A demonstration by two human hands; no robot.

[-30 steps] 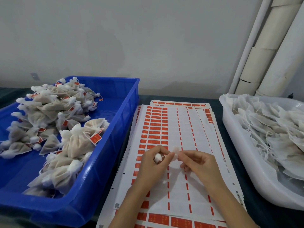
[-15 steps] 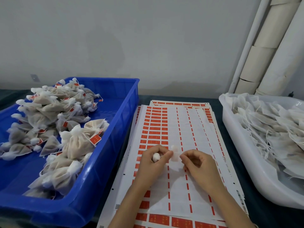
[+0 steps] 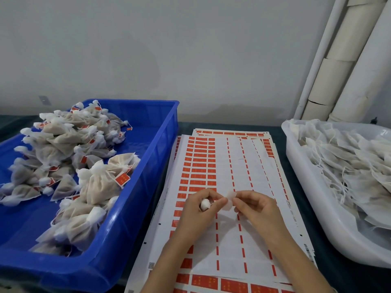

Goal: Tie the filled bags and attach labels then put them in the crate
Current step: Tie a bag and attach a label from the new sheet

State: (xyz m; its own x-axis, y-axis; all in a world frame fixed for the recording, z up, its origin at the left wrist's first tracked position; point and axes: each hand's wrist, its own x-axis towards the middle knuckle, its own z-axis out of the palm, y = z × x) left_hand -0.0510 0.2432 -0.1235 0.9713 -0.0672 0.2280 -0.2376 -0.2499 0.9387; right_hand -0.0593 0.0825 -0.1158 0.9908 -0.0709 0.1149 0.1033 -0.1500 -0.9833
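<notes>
From the head camera, the left hand curls its fingers round a filled bag. Only the bag's bunched white top shows in the fist, while the thumb and forefinger reach out to a pale label. The right hand pinches the label's other edge with its fingertips, its remaining fingers loosely curled. Both hover over the label sheets. This looks like the labelling step. The drawstring is not visible here, but it should be kept centred, with the label folded squarely over it and pressed flat from the fold outward. On the left, the blue crate holds a heap of tied, red-tagged bags. On the right, a white tub is piled with flat bags trailing loose strings.
</notes>
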